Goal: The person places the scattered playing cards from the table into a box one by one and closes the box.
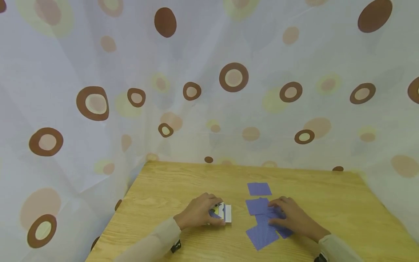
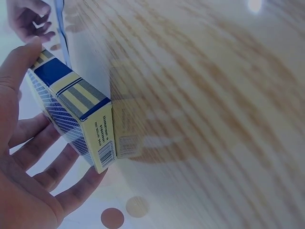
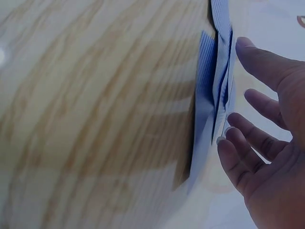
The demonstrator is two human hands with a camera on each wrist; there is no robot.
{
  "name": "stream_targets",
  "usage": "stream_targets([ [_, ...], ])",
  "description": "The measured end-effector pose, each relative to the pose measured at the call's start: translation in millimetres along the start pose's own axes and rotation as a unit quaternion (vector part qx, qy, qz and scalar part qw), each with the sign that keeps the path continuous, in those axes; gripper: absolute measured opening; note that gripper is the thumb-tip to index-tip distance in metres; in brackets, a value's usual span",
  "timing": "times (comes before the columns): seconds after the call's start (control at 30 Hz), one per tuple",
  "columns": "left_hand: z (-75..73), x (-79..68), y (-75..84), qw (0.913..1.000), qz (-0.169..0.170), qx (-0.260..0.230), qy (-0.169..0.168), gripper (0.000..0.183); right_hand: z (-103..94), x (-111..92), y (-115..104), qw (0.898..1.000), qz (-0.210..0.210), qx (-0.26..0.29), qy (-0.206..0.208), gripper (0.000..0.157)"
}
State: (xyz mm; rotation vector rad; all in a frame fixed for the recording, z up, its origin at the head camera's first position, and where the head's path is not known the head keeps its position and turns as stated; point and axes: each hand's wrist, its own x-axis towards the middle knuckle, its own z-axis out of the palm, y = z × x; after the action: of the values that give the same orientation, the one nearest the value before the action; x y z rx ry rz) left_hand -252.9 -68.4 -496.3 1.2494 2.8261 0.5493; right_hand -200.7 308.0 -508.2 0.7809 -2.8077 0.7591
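My left hand [image 1: 199,211] grips a small card box [image 2: 78,90], thumb along one narrow side and fingers along the other. The box sits on the table, blue and cream striped, with a barcode on its end. Its white flap [image 1: 228,213] sticks out to the right in the head view. Several blue-backed playing cards [image 1: 263,234] lie spread and overlapping to the right of the box. Over their right part hovers my right hand [image 1: 294,217], fingers loosely bent and thumb apart. In the right wrist view its fingertips [image 3: 228,143] are close to the cards, pinching none.
A wooden table [image 1: 170,182] carries everything. A separate blue-backed patch of cards [image 1: 259,189] lies beyond the main spread. A white curtain [image 1: 203,47] with brown and yellow dots hangs behind the table and along its sides.
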Motion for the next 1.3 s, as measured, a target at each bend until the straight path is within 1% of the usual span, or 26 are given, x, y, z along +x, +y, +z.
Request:
stream_targets([
  [0.23, -1.4, 0.1, -1.2, 1.0, 0.001, 0.002, 0.001, 0.078, -0.5, 1, 4, 1.0, 0.008, -0.007, 0.006, 0.047],
  [0.37, -1.7, -0.6, -1.4, 1.0, 0.005, 0.0, 0.004, 0.078, 0.9, 8, 6, 0.999, -0.006, -0.022, 0.024, 0.046],
  [0.43, -1.7, -0.3, -1.8, 1.0, 0.007, -0.001, 0.004, 0.078, 2.1, 12, 7, 0.999, -0.019, -0.033, 0.033, 0.047],
  [0.5, -1.6, 0.2, -2.1, 0.9999, 0.009, -0.003, 0.004, 0.078, 3.4, 16, 9, 0.998, -0.023, -0.041, 0.034, 0.05],
  [0.57, -1.2, 0.7, -2.7, 0.9999, 0.013, -0.002, 0.005, 0.078, 4.7, 20, 10, 0.998, -0.023, -0.042, 0.027, 0.055],
  [0.7, -0.3, 0.6, -3.4, 0.9998, 0.02, -0.002, 0.008, 0.078, 6.5, 29, 11, 1.0, -0.009, -0.022, 0.002, 0.061],
  [0.77, -0.3, 0.3, -3.3, 0.9998, 0.017, -0.002, 0.007, 0.079, 7.4, 32, 12, 1.0, -0.002, -0.017, -0.009, 0.062],
  [0.97, -0.8, 0.6, -1.6, 1.0, -0.004, -0.003, -0.004, 0.079, 8.7, 40, 11, 0.999, 0.016, -0.002, -0.034, 0.062],
  [1.13, -0.7, 1.4, -1.8, 0.9999, -0.009, -0.004, -0.007, 0.079, 7.3, 45, 10, 0.997, 0.05, 0.015, -0.058, 0.062],
  [1.3, 0.1, 1.8, -2.6, 0.9999, -0.007, -0.001, -0.007, 0.079, 6.8, 46, 9, 0.996, 0.068, 0.025, -0.057, 0.062],
])
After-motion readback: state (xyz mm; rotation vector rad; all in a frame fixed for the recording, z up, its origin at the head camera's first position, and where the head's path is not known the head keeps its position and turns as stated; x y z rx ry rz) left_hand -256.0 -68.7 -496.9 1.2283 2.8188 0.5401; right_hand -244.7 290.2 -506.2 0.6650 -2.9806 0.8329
